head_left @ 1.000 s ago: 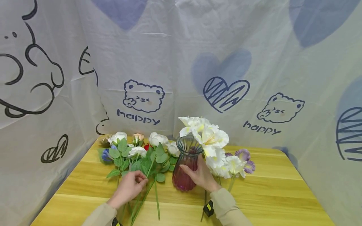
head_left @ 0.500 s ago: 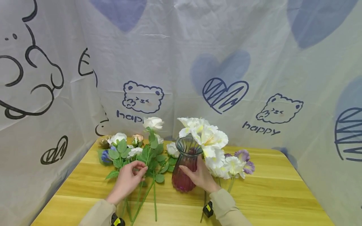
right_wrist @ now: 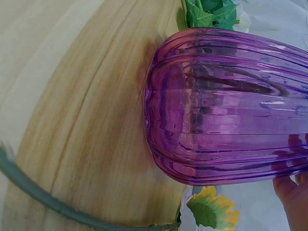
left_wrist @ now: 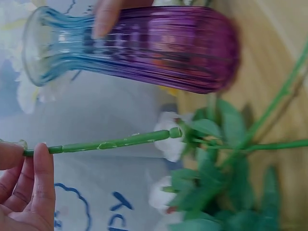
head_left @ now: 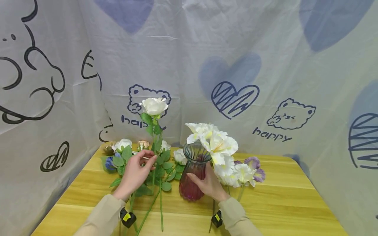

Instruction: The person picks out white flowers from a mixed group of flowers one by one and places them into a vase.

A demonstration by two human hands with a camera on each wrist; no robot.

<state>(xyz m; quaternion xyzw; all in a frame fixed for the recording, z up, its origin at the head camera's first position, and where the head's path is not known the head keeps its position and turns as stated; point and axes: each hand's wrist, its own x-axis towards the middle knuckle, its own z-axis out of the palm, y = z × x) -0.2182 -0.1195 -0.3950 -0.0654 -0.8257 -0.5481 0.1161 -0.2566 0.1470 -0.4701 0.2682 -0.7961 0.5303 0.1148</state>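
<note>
A single white rose stands upright, raised over the flowers at the left. My left hand pinches its green stem between thumb and fingers, and in the left wrist view the stem runs on below the fingertips. To the right of it is a ribbed glass vase, bluish at the neck and purple-pink below, upright on the table. My right hand grips the vase's right side, thumb across the front. A large white flower cluster leans out over the right of the vase's rim.
Left of the vase lie several flowers: white roses, a peach rose, a blue flower, with stems toward the front edge. At the right lie white and purple flowers. A yellow flower shows near the vase.
My left hand has risen, lifting the white rose by its stem out of the pile until its bloom stands before the curtain. My right hand stays on the vase.
</note>
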